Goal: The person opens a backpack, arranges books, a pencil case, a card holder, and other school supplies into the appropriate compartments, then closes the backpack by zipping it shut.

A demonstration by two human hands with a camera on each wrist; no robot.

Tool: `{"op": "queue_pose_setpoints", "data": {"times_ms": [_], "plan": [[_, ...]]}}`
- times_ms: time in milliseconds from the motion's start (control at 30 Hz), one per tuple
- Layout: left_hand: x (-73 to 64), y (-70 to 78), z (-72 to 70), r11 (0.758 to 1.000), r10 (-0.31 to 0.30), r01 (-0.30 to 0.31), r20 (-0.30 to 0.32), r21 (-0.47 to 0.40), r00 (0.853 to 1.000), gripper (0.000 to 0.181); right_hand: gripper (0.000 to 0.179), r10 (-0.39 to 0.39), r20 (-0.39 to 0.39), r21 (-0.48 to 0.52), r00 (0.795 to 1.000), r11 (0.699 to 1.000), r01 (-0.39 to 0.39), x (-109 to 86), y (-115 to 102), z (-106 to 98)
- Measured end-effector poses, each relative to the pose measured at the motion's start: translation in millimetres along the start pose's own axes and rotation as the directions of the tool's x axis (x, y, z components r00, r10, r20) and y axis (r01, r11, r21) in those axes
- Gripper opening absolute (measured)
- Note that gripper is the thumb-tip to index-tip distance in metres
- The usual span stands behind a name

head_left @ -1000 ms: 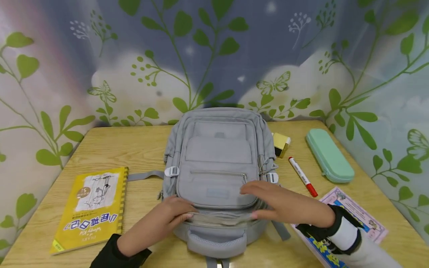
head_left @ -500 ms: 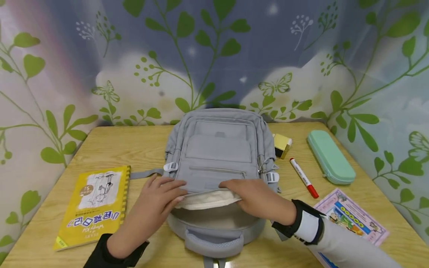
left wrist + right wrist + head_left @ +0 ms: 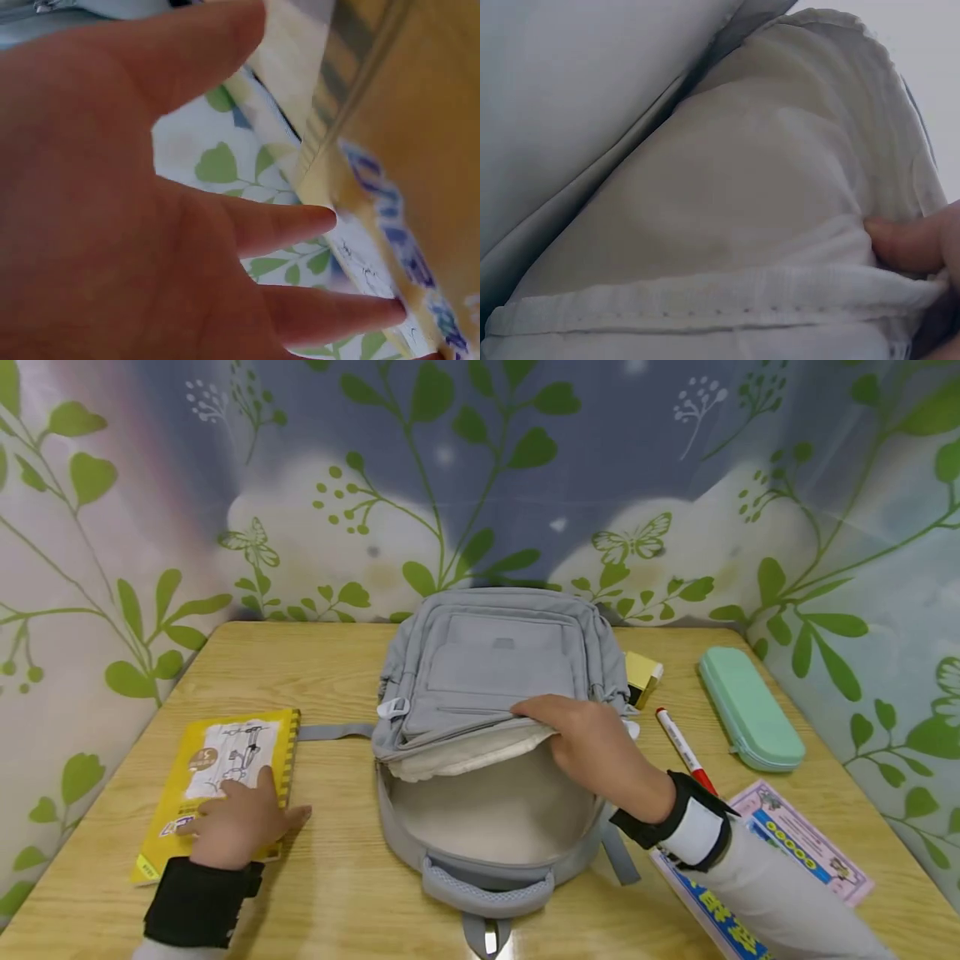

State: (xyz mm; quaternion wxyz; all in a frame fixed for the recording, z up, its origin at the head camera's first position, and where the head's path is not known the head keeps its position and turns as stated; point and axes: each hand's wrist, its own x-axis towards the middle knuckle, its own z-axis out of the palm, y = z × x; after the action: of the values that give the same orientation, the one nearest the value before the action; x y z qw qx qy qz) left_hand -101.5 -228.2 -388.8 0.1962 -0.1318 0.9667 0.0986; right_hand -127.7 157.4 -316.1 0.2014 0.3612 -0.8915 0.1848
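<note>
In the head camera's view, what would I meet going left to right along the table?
Yellow illustrated paperback book, grey fabric backpack, small yellow blocky item, slim red-capped white marker, mint-green rounded oblong case.

The bag gapes at lower centre; its flap and the right hand block the upper edge. Left of centre, bare table separates bag and book, a strap crossing higher up.
</note>
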Motion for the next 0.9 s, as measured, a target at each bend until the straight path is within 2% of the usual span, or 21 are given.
{"op": "queue_pose_setpoints", "data": {"times_ms": [100,233,367,500,600,733,833,900], "plan": [[5.0,-2.5,8.4,1.000,-0.016,0.016,-0.017,-0.018,1.000,0.097,0.053,0.005,0.000,0.025,1.000,1.000,-0.005,-1.0,1.6,0.4],[9.3,-9.2,10.9,0.999,0.003,-0.003,-0.004,-0.032,1.000,0.089,0.054,0.020,0.011,0.045,1.000,0.999,-0.020,-4.0,2.7,1.0],[11.3,-12.6,8.9,1.000,0.023,-0.023,0.003,-0.018,1.000,0.080,0.055,0.031,0.018,0.055,0.999,0.998,-0.032,-6.3,3.4,0.8],[8.7,-14.4,-0.9,0.996,0.091,-0.091,-0.039,-0.015,0.995,0.067,0.056,0.033,0.014,0.062,0.999,0.998,-0.034,-7.1,4.5,0.4],[4.2,-16.7,-12.0,0.987,0.149,-0.154,-0.098,-0.044,0.984,0.055,0.055,0.045,0.016,0.063,0.999,0.997,-0.046,-7.5,5.2,-0.3],[-2.5,-23.3,-26.2,0.980,0.172,-0.187,-0.187,-0.065,0.967,0.047,0.054,0.065,0.025,0.066,0.998,0.996,-0.066,-8.7,6.7,-0.4],[-7.5,-31.1,-35.3,0.975,0.177,-0.206,-0.263,-0.086,0.948,0.043,0.055,0.075,0.033,0.066,0.997,0.995,-0.077,-9.3,7.5,-0.5],[-11.7,-37.0,-40.0,0.968,0.177,-0.225,-0.332,-0.112,0.927,0.043,0.055,0.078,0.036,0.063,0.996,0.995,-0.080,-9.0,7.3,-1.4]]}}
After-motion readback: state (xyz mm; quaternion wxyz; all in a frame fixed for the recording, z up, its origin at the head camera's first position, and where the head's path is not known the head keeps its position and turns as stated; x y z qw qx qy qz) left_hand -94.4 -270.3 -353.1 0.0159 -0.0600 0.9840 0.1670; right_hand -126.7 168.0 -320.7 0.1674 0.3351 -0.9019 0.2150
